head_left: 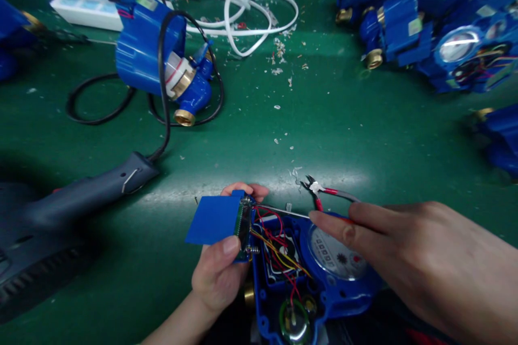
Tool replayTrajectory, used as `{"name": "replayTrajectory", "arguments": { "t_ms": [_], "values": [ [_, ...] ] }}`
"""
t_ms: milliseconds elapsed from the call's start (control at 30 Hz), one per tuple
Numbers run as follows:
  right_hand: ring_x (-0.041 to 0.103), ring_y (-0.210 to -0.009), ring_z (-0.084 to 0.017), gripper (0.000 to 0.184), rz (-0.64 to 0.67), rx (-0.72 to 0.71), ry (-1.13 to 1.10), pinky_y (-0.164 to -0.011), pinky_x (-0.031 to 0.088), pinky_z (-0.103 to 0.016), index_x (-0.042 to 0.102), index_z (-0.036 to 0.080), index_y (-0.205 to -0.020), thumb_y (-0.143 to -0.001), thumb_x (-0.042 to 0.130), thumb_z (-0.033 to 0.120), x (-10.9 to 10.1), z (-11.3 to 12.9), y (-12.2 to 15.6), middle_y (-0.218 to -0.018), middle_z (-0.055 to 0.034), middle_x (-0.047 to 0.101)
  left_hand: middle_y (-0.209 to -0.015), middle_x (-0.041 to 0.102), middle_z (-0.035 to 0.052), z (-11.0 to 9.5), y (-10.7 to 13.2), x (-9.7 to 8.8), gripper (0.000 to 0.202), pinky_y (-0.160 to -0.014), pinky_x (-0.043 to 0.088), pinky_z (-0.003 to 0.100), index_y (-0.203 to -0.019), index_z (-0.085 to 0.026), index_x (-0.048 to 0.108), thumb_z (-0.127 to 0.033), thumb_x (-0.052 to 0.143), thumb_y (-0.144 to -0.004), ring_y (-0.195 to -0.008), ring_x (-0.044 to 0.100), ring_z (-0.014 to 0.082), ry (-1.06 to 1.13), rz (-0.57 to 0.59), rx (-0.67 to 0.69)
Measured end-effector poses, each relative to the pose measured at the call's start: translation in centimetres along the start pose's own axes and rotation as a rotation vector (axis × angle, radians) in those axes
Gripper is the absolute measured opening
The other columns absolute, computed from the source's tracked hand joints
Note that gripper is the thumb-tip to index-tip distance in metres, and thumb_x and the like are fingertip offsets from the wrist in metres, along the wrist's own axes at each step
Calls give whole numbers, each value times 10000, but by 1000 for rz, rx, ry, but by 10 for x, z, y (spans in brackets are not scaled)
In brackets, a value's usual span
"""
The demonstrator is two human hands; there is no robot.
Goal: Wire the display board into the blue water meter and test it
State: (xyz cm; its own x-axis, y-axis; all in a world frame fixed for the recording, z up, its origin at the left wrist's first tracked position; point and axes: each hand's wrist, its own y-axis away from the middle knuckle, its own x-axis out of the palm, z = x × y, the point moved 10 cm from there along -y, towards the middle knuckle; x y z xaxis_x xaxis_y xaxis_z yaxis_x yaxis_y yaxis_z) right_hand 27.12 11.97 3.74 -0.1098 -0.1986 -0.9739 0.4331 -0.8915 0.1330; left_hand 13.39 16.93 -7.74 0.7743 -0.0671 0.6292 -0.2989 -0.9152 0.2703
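My left hand (pixel 220 269) grips a small circuit board (pixel 244 223) in a blue holder, thumb on the near end and fingers behind. A flat blue flap (pixel 214 219) sticks out to its left. My right hand (pixel 421 253) is closed around a screwdriver (pixel 285 211), its handle mostly covered; the thin shaft reaches the board's upper end. Below lies an opened blue water meter (pixel 346 304) with a round dial (pixel 335 253). Red and yellow wires (pixel 279 250) run from its compartment to the board. Side cutters (pixel 318 190) rest open-jawed just beyond the meter.
A grey corded power tool (pixel 101 188) lies at the left, its black cable looping around another blue meter (pixel 149 48). Behind are a white power strip (pixel 87 5) and white cable (pixel 243 2). Several blue meters (pixel 399 27) crowd the back right. Scraps (pixel 279 51) litter the green table (pixel 324 124).
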Motion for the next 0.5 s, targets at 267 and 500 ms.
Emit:
{"name": "replayTrajectory", "arguments": {
  "t_ms": [267, 500],
  "values": [
    [619, -557, -184, 491, -17, -121, 124, -444, 478, -298, 568, 137, -1262, -828, 364, 35, -1, 8, -4, -837, -66, 694, -1121, 646, 81, -3, -1, 2, 469, -906, 472, 304, -1110, -199, 629, -395, 648, -684, -1063, 565, 247, -18, 22, 8],
    [678, -644, -148, 430, -1, -42, -87, -506, 532, -225, 655, 160, -1135, -868, 344, 32, -11, 1, -15, -903, -64, 728, -1144, 638, 65, -2, 1, 4, 463, -919, 477, 284, -1130, -200, 628, -374, 652, -702, -1084, 563, 231, 15, 46, 6]
  ]
}}
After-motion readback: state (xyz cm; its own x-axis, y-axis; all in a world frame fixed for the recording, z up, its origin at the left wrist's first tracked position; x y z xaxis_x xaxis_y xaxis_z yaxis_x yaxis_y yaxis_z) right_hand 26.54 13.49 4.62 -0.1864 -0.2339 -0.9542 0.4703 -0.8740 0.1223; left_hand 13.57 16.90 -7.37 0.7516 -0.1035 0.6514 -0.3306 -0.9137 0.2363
